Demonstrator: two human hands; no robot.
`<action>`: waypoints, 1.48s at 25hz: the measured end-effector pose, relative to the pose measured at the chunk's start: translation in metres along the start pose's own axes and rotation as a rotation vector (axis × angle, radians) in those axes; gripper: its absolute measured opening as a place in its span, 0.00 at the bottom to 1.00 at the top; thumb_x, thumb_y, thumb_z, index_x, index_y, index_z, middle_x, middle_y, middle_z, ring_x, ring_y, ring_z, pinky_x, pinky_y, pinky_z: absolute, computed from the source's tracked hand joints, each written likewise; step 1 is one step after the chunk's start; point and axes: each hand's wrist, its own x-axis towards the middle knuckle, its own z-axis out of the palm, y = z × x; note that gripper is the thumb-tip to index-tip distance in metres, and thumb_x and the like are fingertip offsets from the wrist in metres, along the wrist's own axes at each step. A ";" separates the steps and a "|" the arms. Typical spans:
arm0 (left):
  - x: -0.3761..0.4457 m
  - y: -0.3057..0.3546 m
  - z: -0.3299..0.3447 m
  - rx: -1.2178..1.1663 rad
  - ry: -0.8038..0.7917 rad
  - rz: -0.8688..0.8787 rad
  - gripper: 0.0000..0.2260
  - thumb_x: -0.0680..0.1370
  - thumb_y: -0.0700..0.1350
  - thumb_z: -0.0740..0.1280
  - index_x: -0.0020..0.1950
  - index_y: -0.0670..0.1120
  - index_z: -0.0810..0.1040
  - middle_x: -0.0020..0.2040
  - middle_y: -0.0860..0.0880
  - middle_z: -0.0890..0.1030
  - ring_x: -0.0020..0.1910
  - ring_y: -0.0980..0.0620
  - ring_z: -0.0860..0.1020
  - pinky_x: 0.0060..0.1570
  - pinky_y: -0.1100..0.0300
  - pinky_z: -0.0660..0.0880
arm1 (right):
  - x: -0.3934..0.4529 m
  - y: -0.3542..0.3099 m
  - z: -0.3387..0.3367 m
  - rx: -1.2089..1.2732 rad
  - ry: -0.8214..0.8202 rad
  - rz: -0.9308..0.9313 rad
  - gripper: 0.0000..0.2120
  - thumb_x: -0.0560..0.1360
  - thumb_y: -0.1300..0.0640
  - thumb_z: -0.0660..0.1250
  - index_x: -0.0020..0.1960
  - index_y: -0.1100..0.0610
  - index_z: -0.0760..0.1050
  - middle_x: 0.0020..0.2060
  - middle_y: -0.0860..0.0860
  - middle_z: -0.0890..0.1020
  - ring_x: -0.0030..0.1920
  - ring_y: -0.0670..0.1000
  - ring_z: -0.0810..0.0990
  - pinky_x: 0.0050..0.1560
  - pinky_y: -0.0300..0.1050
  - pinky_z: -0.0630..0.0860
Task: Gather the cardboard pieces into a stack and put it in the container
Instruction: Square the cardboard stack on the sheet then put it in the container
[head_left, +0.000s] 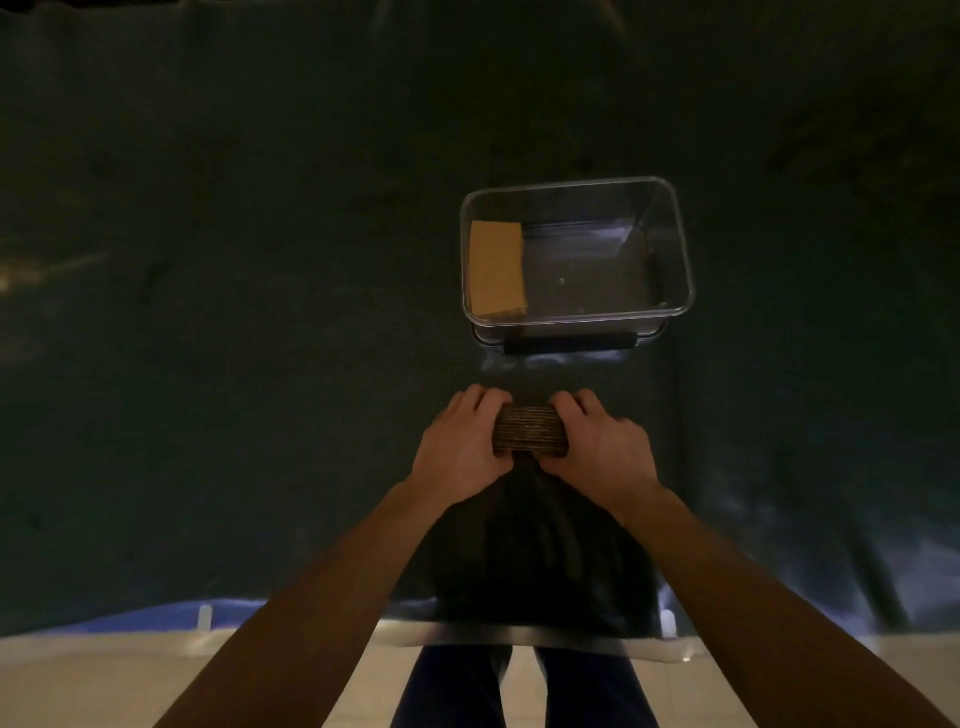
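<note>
Cardboard stack (530, 428) pressed between left hand (460, 447) and right hand (600, 447), near table's front edge, clear container (680, 244) beyond it, one cardboard piece (497, 268) against container's left wall

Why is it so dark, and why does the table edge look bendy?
Head view: the light is dim, so the dark table cover swallows detail; both hands shade the cardboard stack; the clear container rim catches faint shine; the wide lens curves the edges.
</note>
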 end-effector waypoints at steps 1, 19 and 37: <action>-0.001 0.000 -0.001 -0.042 0.004 -0.002 0.31 0.68 0.54 0.74 0.68 0.54 0.67 0.63 0.52 0.70 0.62 0.51 0.69 0.59 0.55 0.73 | 0.001 0.001 -0.001 -0.007 0.009 -0.012 0.27 0.72 0.40 0.68 0.66 0.49 0.66 0.59 0.50 0.76 0.48 0.52 0.81 0.44 0.47 0.80; -0.031 0.014 0.034 -1.315 0.332 -0.508 0.30 0.81 0.62 0.57 0.80 0.52 0.56 0.78 0.58 0.62 0.75 0.63 0.62 0.74 0.62 0.57 | 0.002 0.006 0.006 0.077 0.033 -0.027 0.27 0.71 0.39 0.68 0.65 0.48 0.66 0.60 0.49 0.75 0.51 0.51 0.80 0.48 0.52 0.81; -0.029 0.040 0.027 -1.347 0.220 -0.418 0.30 0.80 0.54 0.60 0.80 0.53 0.53 0.78 0.57 0.60 0.68 0.71 0.66 0.61 0.76 0.65 | 0.000 0.002 0.010 0.070 0.080 -0.018 0.26 0.71 0.42 0.71 0.64 0.51 0.68 0.57 0.51 0.74 0.47 0.52 0.81 0.42 0.48 0.80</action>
